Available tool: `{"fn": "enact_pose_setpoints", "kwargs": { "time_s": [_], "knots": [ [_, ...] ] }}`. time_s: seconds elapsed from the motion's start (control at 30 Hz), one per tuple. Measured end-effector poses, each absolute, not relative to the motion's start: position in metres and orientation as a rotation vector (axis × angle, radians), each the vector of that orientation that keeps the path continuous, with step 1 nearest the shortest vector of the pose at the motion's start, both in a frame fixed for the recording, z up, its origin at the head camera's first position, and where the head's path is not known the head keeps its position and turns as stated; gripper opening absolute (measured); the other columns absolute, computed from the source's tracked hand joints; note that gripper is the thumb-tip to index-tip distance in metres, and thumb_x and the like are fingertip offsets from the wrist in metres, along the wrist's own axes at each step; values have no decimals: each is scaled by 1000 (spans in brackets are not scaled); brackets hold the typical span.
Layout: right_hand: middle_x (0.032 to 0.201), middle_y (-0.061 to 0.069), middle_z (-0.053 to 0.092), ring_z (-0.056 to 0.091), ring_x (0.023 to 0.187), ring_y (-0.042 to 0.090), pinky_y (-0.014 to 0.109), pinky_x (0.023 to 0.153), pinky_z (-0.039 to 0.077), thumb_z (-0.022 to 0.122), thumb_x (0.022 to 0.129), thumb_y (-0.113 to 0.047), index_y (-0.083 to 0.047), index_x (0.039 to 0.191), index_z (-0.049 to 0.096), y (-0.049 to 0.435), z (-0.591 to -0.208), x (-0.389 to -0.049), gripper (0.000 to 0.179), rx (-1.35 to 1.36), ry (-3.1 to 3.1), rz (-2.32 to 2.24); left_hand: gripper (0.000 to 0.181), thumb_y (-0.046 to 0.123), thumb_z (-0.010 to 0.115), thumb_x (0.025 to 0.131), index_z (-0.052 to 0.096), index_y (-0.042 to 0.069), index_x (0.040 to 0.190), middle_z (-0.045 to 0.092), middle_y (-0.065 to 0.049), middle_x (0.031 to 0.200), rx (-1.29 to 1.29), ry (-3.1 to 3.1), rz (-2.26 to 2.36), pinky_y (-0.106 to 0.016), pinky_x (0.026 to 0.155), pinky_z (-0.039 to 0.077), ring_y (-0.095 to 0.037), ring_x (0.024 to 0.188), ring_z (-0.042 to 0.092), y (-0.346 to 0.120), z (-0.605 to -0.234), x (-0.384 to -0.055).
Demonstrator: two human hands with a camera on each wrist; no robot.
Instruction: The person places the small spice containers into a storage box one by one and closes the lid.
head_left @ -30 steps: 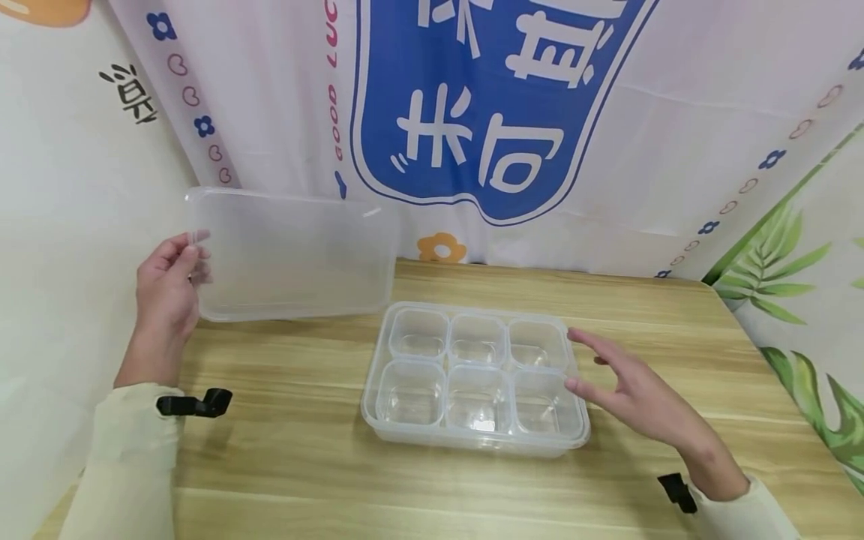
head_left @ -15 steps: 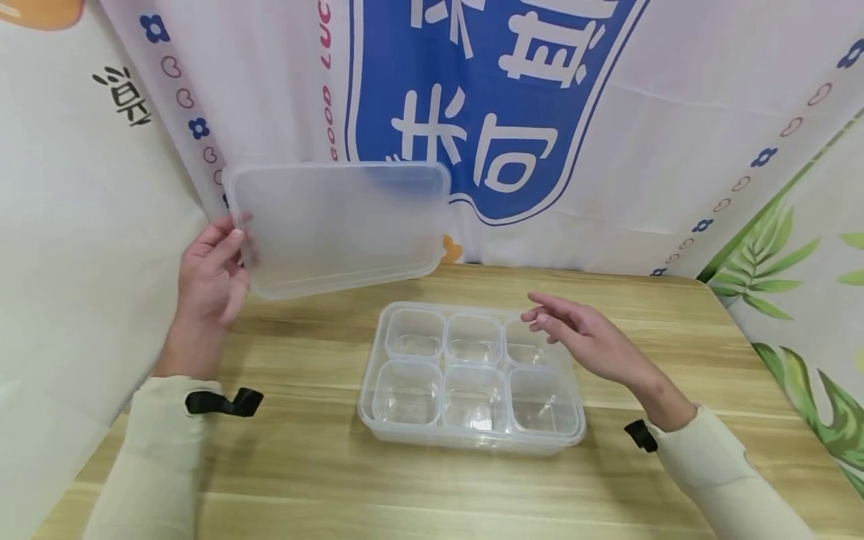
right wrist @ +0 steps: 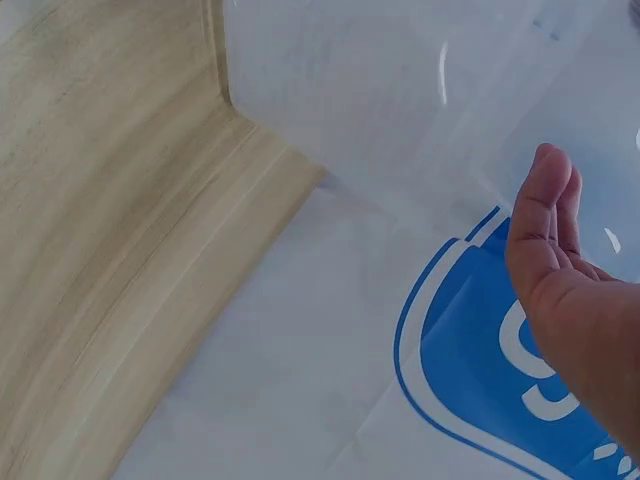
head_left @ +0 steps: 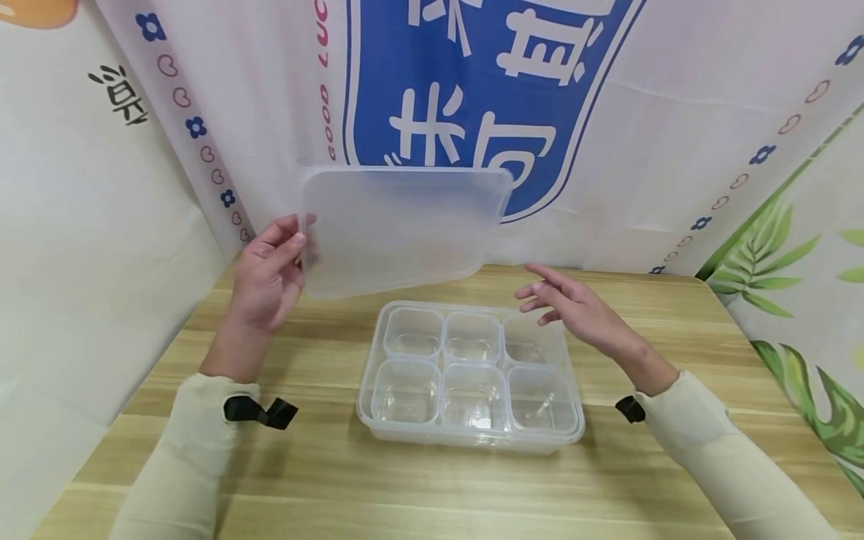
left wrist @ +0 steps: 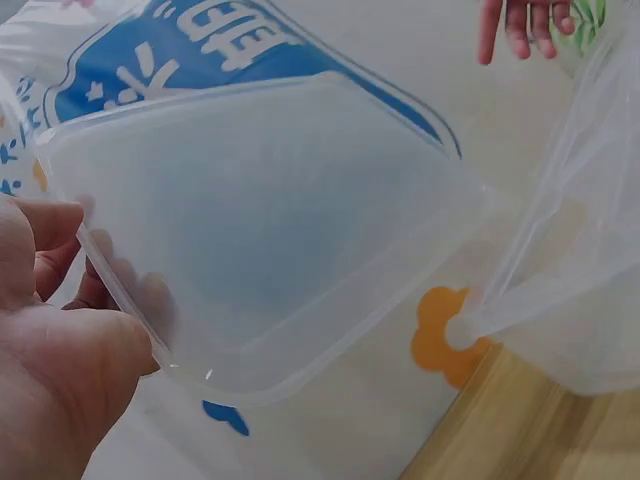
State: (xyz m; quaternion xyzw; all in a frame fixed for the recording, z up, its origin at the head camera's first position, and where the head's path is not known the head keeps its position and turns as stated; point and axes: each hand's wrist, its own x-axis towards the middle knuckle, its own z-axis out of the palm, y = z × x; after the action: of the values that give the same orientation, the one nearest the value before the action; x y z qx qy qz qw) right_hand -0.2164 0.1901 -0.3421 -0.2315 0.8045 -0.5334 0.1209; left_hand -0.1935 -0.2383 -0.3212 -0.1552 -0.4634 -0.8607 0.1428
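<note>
A translucent rectangular plastic lid (head_left: 405, 229) is held up on edge in the air, its left short side pinched by my left hand (head_left: 270, 274). In the left wrist view, thumb and fingers grip the rim of the lid (left wrist: 260, 230). Below and to the right, a clear plastic box (head_left: 466, 442) stands on the table with several small square cups (head_left: 406, 394) in two rows. My right hand (head_left: 577, 304) hovers over the box's back right corner, fingers loosely extended and holding nothing. The right wrist view shows that hand (right wrist: 565, 235) apart from the plastic.
The wood-grain table (head_left: 324, 480) backs onto a white cloth (head_left: 648, 187) with a blue printed panel (head_left: 378, 90). A pale wall covering (head_left: 88, 225) stands at the left, and a leaf-printed one (head_left: 803, 300) at the right.
My left hand has carried the lid rightward and up, toward the space behind the box. My right hand has moved left and back, from the box's right side to above its back right corner.
</note>
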Motion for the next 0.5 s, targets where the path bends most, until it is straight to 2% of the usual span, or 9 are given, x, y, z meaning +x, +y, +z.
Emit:
{"fn": "enact_pose_setpoints", "kwargs": {
  "time_s": [0.2, 0.3, 0.5],
  "knots": [
    [141, 25, 55, 65, 114, 22, 32, 89, 55, 44, 113, -25, -9, 165, 17, 198, -341, -219, 62, -619, 2245, -1650, 30, -10, 48, 103, 73, 6, 106, 69, -3, 114, -512, -1374, -2501, -24, 86, 46, -15, 101, 53, -223, -325, -188],
    [140, 26, 55, 64, 115, 22, 30, 89, 55, 43, 113, -26, -10, 166, 16, 201, -341, -218, 61, -614, 2233, -1689, 32, -11, 48, 102, 74, 7, 106, 68, -3, 111, -566, -1386, -2486, -25, 86, 47, -15, 102, 54, -215, -326, -187],
    [141, 30, 52, 59, 121, 22, 29, 92, 53, 38, 114, -32, 2, 160, 25, 202, -338, -214, 58, -599, 2287, -1758, 35, -9, 47, 103, 77, 10, 105, 68, -2, 108, -599, -1480, -2442, -27, 89, 47, -16, 105, 53, -205, -326, -187]
  ]
}}
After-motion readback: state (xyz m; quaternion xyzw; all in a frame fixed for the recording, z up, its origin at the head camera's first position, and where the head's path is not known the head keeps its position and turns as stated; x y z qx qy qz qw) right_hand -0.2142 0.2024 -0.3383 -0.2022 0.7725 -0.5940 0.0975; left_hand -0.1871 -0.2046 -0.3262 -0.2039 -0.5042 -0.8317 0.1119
